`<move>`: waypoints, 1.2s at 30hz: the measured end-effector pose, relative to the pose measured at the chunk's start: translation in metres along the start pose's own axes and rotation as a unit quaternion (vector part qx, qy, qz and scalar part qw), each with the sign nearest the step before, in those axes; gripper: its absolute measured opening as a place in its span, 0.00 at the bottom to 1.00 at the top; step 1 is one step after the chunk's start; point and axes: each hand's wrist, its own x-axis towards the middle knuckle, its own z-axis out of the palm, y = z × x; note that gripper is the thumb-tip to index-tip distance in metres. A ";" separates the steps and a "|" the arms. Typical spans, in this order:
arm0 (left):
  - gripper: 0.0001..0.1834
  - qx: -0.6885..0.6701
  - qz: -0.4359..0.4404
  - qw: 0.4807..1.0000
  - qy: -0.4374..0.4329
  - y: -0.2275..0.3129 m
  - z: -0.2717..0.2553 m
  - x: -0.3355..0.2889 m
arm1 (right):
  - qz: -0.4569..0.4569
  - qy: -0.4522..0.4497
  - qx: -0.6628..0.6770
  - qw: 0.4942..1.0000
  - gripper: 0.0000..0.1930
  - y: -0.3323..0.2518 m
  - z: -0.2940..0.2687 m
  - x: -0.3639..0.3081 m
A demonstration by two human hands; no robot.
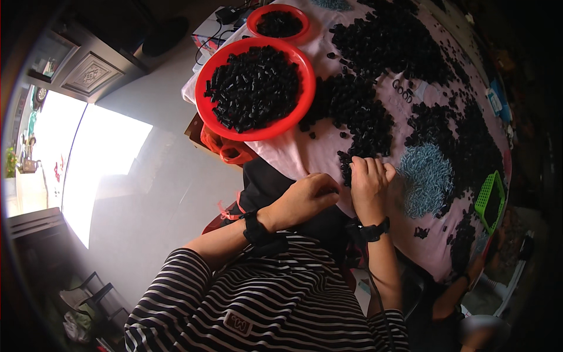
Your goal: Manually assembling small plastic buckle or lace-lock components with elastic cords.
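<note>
My left hand (305, 196) is over the near edge of the pink cloth, its fingers curled inward; whatever they hold, if anything, is hidden. Beside it, my right hand (369, 180) has its fingers bent and drawn together at the near end of a heap of small black plastic pieces (366, 126). I cannot make out what lies between those fingertips. Just right of that hand is a pile of thin light-blue pieces (425, 179). Each wrist wears a black band.
A large red basin (305, 100) of black pieces stands at the table's left edge, a smaller red basin (253, 26) behind it. More black pieces (393, 44) cover the far cloth. A green basket (482, 202) sits at right, near another person's arm (451, 296).
</note>
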 end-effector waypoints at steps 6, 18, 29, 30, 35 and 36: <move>0.15 0.056 0.027 0.998 -0.016 -0.006 0.001 0.001 | 0.018 0.028 0.065 0.997 0.08 0.002 -0.017 -0.002; 0.19 0.104 0.065 0.992 -0.021 -0.013 0.020 0.035 | 0.012 0.023 0.029 0.999 0.06 0.012 -0.007 -0.007; 0.16 0.154 0.073 0.980 0.103 -0.004 0.013 0.054 | 0.036 0.055 0.025 0.998 0.06 0.025 -0.001 0.003; 0.16 0.172 0.079 0.974 0.128 -0.006 0.012 0.056 | 0.024 0.038 0.015 0.999 0.07 0.024 -0.001 0.004; 0.15 0.177 0.073 0.976 0.104 -0.006 0.013 0.060 | 0.040 0.049 0.040 0.997 0.05 0.025 -0.003 0.007; 0.16 0.148 0.067 0.979 0.127 -0.002 0.014 0.059 | 0.042 0.049 0.040 0.997 0.05 0.025 -0.004 0.008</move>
